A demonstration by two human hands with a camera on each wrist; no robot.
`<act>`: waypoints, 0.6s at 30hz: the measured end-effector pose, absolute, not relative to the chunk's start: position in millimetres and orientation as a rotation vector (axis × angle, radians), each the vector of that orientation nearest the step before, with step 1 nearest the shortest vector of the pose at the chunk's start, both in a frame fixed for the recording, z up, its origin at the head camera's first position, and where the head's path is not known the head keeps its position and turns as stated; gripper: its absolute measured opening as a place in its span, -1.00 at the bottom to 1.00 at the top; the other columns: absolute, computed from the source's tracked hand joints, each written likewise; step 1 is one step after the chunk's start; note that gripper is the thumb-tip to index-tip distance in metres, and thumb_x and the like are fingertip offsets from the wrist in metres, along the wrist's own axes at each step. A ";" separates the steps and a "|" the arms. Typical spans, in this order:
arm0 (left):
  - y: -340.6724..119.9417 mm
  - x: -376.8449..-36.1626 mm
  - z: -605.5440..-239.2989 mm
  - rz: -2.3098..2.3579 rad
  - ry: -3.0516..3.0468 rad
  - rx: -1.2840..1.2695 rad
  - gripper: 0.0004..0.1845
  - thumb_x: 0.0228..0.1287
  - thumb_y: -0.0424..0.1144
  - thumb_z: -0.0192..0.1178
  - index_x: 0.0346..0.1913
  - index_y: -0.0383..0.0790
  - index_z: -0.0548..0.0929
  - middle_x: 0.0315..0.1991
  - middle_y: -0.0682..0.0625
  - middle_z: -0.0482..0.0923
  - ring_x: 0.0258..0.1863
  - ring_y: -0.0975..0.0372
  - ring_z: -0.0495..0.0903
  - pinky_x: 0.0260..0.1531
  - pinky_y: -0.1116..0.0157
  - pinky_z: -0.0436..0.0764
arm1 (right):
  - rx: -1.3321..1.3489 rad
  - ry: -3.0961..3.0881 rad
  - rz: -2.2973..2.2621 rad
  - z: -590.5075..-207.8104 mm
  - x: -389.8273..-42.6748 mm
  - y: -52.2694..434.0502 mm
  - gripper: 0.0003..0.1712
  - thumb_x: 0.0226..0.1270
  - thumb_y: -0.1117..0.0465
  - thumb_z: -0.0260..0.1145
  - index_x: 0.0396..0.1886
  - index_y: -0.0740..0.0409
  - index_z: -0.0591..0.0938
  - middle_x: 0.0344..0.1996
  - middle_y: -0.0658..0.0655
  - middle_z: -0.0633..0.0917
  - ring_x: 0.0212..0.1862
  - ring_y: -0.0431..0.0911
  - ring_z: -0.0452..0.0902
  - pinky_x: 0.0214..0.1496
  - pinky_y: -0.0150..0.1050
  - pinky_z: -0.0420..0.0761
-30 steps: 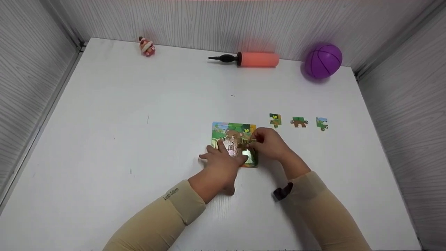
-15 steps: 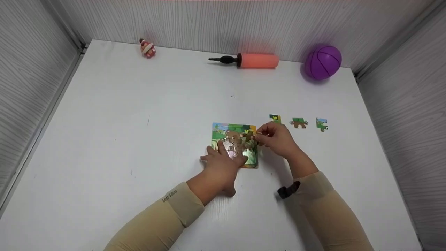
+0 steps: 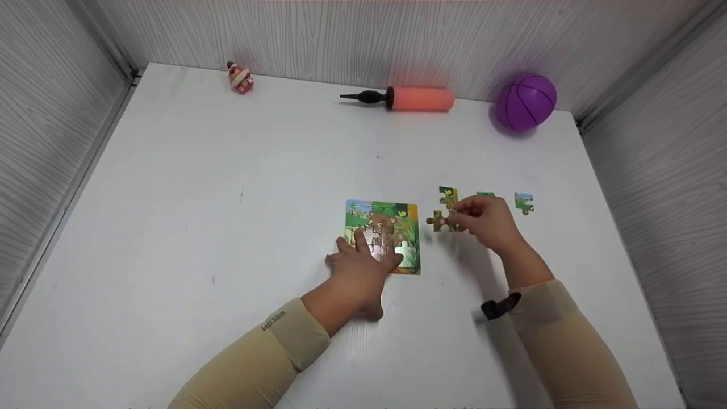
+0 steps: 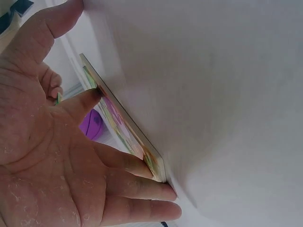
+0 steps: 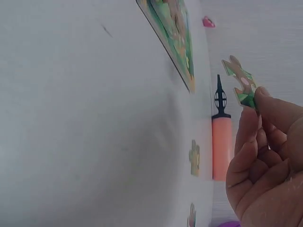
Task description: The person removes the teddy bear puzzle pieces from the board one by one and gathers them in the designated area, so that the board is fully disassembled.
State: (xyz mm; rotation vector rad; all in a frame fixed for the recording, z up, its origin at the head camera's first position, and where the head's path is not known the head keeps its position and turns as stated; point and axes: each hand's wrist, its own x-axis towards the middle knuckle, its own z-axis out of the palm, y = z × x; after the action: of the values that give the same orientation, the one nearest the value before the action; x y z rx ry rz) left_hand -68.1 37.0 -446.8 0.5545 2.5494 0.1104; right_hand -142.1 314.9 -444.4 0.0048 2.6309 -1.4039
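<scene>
A jigsaw puzzle board (image 3: 413,215) with a bear picture lies flat on the white table. My left hand (image 3: 363,272) rests on its lower left part with fingers spread, hiding some of the picture; in the left wrist view the fingertips touch the board's edge (image 4: 135,127). Just right of the board, my right hand (image 3: 493,224) pinches a brown and green puzzle piece (image 3: 440,220) between thumb and fingers. The right wrist view shows that piece held up off the table, while the board's corner (image 5: 182,66) stays apart from it.
Three loose pieces lie in a row beyond the right hand: a left one (image 3: 447,195), a partly covered middle one (image 3: 485,194) and a right one (image 3: 523,201). Along the back stand a small figurine (image 3: 241,79), an orange hand pump (image 3: 420,99) and a purple ball (image 3: 527,102).
My right hand has carried the pinched piece from over the board's right side to the right, off the board. It now partly covers the middle loose piece. My left hand stays put.
</scene>
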 end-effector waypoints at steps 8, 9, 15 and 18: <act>35.9 -65.9 -448.2 0.094 2.570 0.575 0.22 -0.09 0.22 0.61 0.68 0.36 0.19 0.60 -0.60 -0.12 0.45 -0.64 0.06 0.11 -0.44 0.49 | 0.133 2.755 -1.376 -422.7 -142.3 369.6 -0.69 0.52 0.30 0.37 0.13 0.39 0.73 -0.19 0.07 0.77 -0.26 -0.23 0.64 -0.25 -0.37 0.62; 35.6 -65.8 -448.6 0.090 2.571 0.574 0.22 -0.09 0.22 0.61 0.69 0.37 0.18 0.61 -0.60 -0.13 0.45 -0.63 0.06 0.11 -0.43 0.49 | 0.149 2.769 -1.379 -420.8 -141.8 376.3 -0.67 0.52 0.29 0.37 0.15 0.40 0.72 -0.20 0.04 0.76 -0.25 -0.24 0.63 -0.24 -0.38 0.61; 34.1 -65.4 -448.8 0.090 2.565 0.561 0.22 -0.06 0.22 0.59 0.69 0.42 0.14 0.63 -0.57 -0.17 0.49 -0.60 0.03 0.14 -0.41 0.48 | 0.295 2.805 -1.427 -415.1 -138.4 417.8 -0.62 0.57 0.22 0.34 0.22 0.36 0.67 -0.23 -0.14 0.67 -0.21 -0.27 0.59 -0.18 -0.43 0.64; 34.4 -65.4 -449.0 0.093 2.569 0.565 0.22 -0.08 0.23 0.60 0.69 0.41 0.15 0.62 -0.58 -0.16 0.48 -0.61 0.03 0.13 -0.42 0.49 | 0.399 2.799 -1.457 -412.9 -137.4 437.9 -0.71 0.56 0.22 0.34 0.17 0.23 0.67 -0.24 -0.11 0.62 -0.22 -0.28 0.58 -0.19 -0.45 0.66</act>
State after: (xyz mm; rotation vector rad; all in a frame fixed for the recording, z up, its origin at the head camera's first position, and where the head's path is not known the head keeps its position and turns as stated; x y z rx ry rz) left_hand -65.4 34.4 -449.0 0.5653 2.5694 0.0935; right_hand -137.4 437.9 -412.9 0.3988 2.7993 -1.4569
